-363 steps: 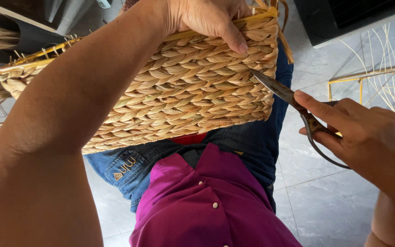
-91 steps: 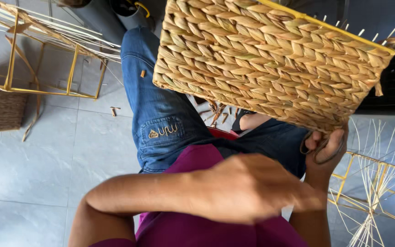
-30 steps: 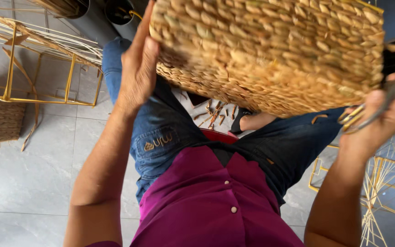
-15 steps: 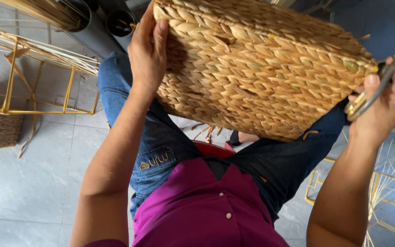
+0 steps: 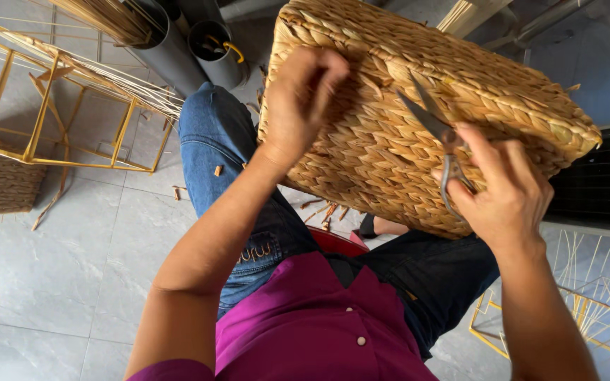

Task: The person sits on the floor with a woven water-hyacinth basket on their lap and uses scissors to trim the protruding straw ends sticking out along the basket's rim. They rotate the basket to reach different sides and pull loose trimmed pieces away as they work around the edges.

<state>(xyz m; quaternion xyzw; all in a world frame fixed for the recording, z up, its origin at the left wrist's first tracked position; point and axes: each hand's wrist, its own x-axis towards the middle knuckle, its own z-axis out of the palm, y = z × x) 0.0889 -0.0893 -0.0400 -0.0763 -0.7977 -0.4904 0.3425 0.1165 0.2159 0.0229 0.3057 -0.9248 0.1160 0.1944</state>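
Across the person's lap, above the blue jeans, a woven straw basket rests tilted, its broad plaited face turned up toward the camera. The left hand presses on that face near the basket's left edge, fingers curled as if pinching a loose strand against the weave; whether a strand is actually between the fingertips cannot be told. The right hand is closed round the handles of a pair of scissors, whose blades stand slightly parted and point up-left across the basket toward the left hand, lying just over the weave. To trim well, it seems wise to keep the blades flat and close to the surface, so that only the stray fibre end is caught and not the plait beneath, and to hold the strand taut with the left fingers, kept apart from the blade tips. A firm seat of the basket on the thighs would steady the cut. Left of the basket, on the grey tiled floor, stand yellow wire frames and dark tubes holding straw; short clippings lie below the basket beside the knee.
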